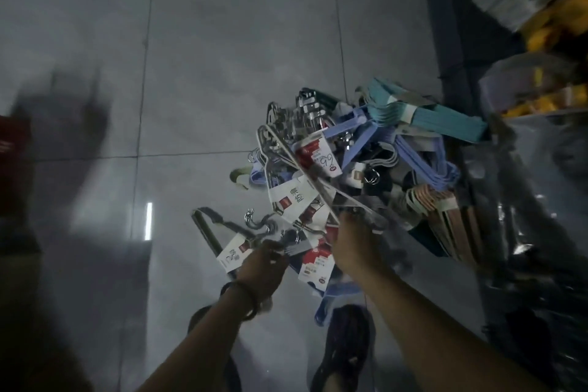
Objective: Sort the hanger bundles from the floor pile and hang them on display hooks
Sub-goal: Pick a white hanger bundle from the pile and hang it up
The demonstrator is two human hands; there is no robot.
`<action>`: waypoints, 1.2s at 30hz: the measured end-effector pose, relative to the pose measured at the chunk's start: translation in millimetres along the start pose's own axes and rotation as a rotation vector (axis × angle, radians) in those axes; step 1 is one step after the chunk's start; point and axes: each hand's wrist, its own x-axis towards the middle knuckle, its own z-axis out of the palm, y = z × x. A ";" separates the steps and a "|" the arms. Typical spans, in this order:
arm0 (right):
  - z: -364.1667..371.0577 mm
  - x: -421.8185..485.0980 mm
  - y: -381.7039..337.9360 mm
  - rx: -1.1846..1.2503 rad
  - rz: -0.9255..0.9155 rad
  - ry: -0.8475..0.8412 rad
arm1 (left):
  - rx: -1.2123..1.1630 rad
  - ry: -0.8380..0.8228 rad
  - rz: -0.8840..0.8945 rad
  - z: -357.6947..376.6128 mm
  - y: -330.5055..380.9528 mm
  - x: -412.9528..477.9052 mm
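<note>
A sandal sits nearest on the floor. Just beyond it, the left hand curls round a tagged metal bundle at the near edge of the pile. The right hand reaches onto a wire hanger; its grip is too blurred to tell. The pile lies beside shelves.
</note>
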 end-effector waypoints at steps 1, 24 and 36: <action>13.7 19.4 -3.1 -0.041 -0.024 0.045 | -0.076 0.010 -0.028 6.7 -3.7 20.4; 37.3 -9.6 12.8 0.122 -0.325 0.077 | -1.264 0.031 0.032 34.1 -19.9 37.8; 28.2 142.9 12.6 -0.184 -0.147 -0.101 | -1.412 0.006 -0.133 37.6 -102.9 33.4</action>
